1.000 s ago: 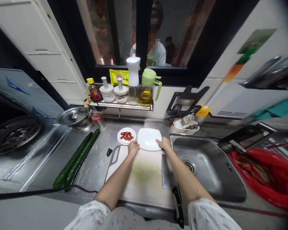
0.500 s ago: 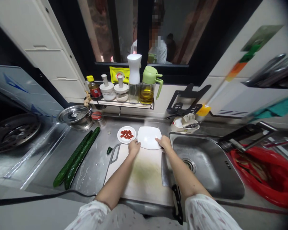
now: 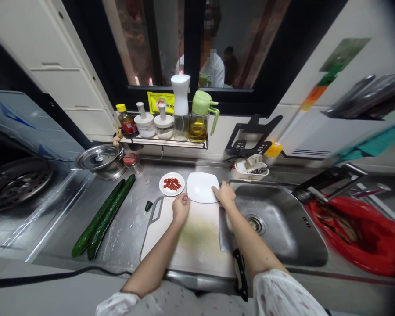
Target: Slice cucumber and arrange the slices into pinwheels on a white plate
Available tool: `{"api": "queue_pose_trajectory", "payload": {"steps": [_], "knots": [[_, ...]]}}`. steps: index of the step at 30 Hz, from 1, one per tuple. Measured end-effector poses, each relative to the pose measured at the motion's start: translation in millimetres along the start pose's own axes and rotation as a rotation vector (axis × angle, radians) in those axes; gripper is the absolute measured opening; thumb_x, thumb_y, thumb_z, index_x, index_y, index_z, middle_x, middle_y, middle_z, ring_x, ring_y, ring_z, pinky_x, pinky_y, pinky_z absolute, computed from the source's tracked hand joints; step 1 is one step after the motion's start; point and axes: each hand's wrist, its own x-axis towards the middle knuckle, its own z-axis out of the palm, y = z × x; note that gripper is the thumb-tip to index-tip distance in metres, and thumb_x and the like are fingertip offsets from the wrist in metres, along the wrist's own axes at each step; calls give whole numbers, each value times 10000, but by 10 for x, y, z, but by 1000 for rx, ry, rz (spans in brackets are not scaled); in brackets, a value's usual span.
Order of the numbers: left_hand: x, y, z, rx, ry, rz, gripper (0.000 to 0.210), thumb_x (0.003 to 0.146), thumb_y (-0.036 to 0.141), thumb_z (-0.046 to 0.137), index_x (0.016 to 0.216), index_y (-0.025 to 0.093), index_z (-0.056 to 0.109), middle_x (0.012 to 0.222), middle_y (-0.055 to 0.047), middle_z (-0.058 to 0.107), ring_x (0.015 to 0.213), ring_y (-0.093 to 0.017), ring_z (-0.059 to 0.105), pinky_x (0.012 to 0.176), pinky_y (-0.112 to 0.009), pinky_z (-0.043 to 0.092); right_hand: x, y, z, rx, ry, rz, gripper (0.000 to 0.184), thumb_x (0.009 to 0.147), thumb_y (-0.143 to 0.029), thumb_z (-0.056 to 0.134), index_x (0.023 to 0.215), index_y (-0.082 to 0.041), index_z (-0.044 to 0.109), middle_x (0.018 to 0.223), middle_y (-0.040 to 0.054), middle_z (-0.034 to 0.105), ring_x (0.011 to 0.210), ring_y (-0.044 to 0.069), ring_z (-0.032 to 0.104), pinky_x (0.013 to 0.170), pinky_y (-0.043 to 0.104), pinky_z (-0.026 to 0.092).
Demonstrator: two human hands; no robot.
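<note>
At the board's [image 3: 200,259] far edge is the square plate [image 3: 202,188]; the right hand [image 3: 226,195] holds its side, the left hand [image 3: 181,207] curls close (can't tell if touching), so keep it flat

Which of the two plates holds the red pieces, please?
The round plate, left of the square plate; only the round one bears red pieces.
</note>
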Motion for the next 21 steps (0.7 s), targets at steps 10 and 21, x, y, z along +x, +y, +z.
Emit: {"api": "queue_pose_trajectory", "payload": {"steps": [10, 21], "knots": [[-136, -440, -843, 256, 277, 89, 260, 837, 289, 506, 1036, 203, 651, 933, -70, 639, 875, -210, 582, 825, -315, 439, -806, 768, 123, 322, 157, -241, 420, 860, -406, 441, 1124, -126, 610, 955, 101, 643, 850, 205, 581, 803, 286, 423], [70, -1071, -1415, 487, 177, -87, 403, 786, 325, 632, 1155, 199, 530, 1072, -94, 642, 1019, -242, 596, 842, -341, 438, -1697, 1346, 287, 270, 40, -210, 322, 823, -456, 464, 920, -181, 600, 833, 74, 633, 799, 218, 593, 712, 296, 420]]}}
